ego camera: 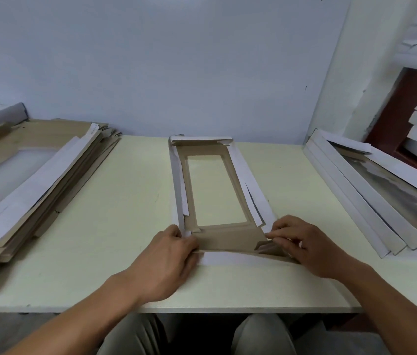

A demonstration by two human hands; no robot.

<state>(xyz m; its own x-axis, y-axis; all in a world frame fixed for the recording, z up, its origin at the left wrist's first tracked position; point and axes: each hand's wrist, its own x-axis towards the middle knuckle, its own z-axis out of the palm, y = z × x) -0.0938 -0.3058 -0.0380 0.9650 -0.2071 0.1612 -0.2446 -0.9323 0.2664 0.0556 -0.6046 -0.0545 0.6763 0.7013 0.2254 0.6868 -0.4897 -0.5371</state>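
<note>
Head view: at the middle of the pale table [115, 201], lengthwise away from the body, a flat box blank [227, 239] with a window cutout [217, 190], far end wall and both long side walls already folded up, near end not yet. Left hand [169, 254] at the near-left corner, fingers curled round the end of the side wall, apparently pinching it, though blurred there and hard to be sure of. Right hand [309, 247] at the near-right corner, thumb and fingers closed on the small brown corner tab [266, 245]. Just below both hands, the white near flap [240, 260], flat on the table. To finish this end well: tuck both corner tabs inward first, square to the side walls; hold them there; then roll the near flap up and over to trap them; press along the crease evenly from both corners, not from one. Off to the left, a stack of unfolded blanks [35, 180]; off to the right, finished lids [371, 190], well apart from the work.
</note>
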